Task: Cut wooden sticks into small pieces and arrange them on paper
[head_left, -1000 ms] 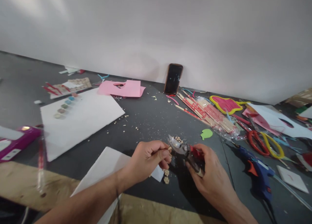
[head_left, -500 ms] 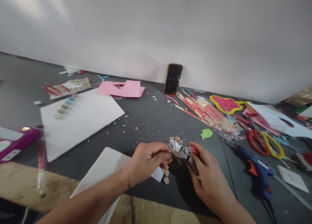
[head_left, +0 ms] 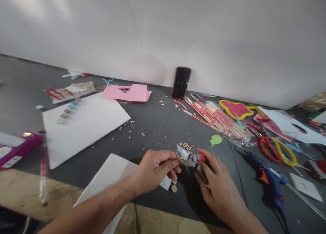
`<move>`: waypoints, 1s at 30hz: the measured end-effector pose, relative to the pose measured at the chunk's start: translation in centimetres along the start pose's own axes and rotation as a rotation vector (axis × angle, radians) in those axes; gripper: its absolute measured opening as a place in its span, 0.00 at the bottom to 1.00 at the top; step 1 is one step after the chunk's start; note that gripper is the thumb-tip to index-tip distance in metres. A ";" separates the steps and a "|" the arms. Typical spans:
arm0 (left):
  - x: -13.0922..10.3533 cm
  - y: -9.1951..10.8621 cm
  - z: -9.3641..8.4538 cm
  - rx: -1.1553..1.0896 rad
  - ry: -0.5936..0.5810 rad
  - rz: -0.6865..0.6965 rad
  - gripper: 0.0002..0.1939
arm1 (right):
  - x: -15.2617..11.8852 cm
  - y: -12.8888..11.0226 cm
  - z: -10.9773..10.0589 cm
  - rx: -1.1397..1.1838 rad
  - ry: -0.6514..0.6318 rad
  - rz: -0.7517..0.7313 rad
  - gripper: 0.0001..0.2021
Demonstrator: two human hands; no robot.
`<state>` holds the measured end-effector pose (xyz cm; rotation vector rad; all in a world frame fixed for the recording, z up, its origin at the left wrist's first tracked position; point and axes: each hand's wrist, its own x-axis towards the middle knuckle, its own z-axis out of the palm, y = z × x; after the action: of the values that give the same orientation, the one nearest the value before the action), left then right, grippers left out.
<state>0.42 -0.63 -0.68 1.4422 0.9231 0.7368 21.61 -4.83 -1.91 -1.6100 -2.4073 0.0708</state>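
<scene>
In my right hand (head_left: 219, 181) is a pair of pruning shears (head_left: 189, 157) with red on the handle. Its metal blades point left and look apart. My left hand (head_left: 159, 168) is closed in a pinch right beside the blade tips; whatever sits between its fingers is too small or hidden to make out. Beyond the blades lies a little heap of short cut wooden bits (head_left: 186, 146). Small flower-like clusters of wooden pieces (head_left: 174, 187) rest below my left fingers, partly covered by them.
A white sheet (head_left: 86, 125) with small coloured blobs lies left, another white board (head_left: 109, 179) under my left forearm. A phone (head_left: 181, 82) leans on the wall. Packed wooden sticks (head_left: 224, 120), scissors (head_left: 270, 149), a green cutout (head_left: 216, 139) and a blue glue gun (head_left: 270, 179) lie right.
Both hands and the shears stay almost in place. My left fingers have shifted very slightly and now cover more of the wooden clusters beneath them.
</scene>
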 end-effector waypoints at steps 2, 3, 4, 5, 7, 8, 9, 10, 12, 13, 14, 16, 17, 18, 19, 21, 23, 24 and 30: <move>0.0 0.0 0.0 -0.001 0.005 -0.003 0.11 | 0.0 0.0 0.0 0.004 0.005 0.000 0.13; 0.0 0.0 0.0 -0.002 0.008 -0.006 0.11 | 0.0 0.1 0.0 0.005 0.007 0.000 0.13; 0.0 0.0 0.0 -0.001 0.010 -0.009 0.11 | 0.1 0.1 0.0 0.004 0.008 -0.002 0.12; 0.0 0.1 0.0 -0.002 0.011 -0.012 0.11 | 0.1 0.1 0.0 0.001 0.006 -0.002 0.12; 0.0 0.2 0.1 -0.007 0.016 -0.025 0.11 | 0.1 0.1 -0.1 -0.013 -0.004 0.001 0.12; 0.0 0.2 0.1 -0.010 0.019 -0.033 0.11 | 0.1 0.1 -0.2 -0.020 -0.009 0.003 0.12; 0.0 0.3 0.1 -0.011 0.022 -0.041 0.10 | 0.1 0.1 -0.2 -0.026 -0.016 0.005 0.12; 0.0 0.3 0.1 -0.011 0.024 -0.047 0.10 | 0.1 0.0 -0.3 -0.031 -0.022 0.007 0.12; 0.0 0.3 0.2 -0.007 0.031 -0.050 0.10 | 0.2 0.0 -0.4 -0.035 -0.025 0.008 0.13; 0.0 0.4 0.2 -0.003 0.034 -0.047 0.10 | 0.2 0.0 -0.4 -0.037 -0.023 0.007 0.13; 0.1 0.4 0.2 0.000 0.039 -0.041 0.11 | 0.2 -0.1 -0.4 -0.038 -0.021 0.007 0.13; 0.1 0.4 0.3 0.014 0.050 -0.027 0.11 | 0.2 -0.1 -0.4 -0.037 -0.018 0.010 0.13; 0.1 0.4 0.3 0.027 0.055 -0.019 0.11 | 0.2 0.0 -0.4 -0.035 -0.017 0.010 0.13; 0.1 0.5 0.3 0.043 0.062 -0.009 0.11 | 0.2 0.0 -0.3 -0.032 -0.020 0.010 0.13; 0.1 0.5 0.3 0.059 0.068 0.001 0.11 | 0.2 0.0 -0.3 -0.030 -0.023 0.010 0.13; 0.0 0.6 0.3 0.083 0.077 0.013 0.10 | 0.2 0.0 -0.3 -0.029 -0.032 0.011 0.13; 0.0 0.7 0.3 0.088 0.083 0.020 0.10 | 0.2 0.1 -0.2 -0.032 -0.037 0.012 0.13; 0.0 0.7 0.3 0.086 0.084 0.019 0.10 | 0.2 0.1 -0.2 -0.034 -0.037 0.013 0.13; 0.1 0.5 0.3 0.050 0.074 0.036 0.10 | 0.1 0.3 0.1 -0.016 -0.012 0.007 0.11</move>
<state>0.77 -0.66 -0.24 1.4873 0.9806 0.8030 21.81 -4.65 -2.01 -1.6301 -2.4170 0.0625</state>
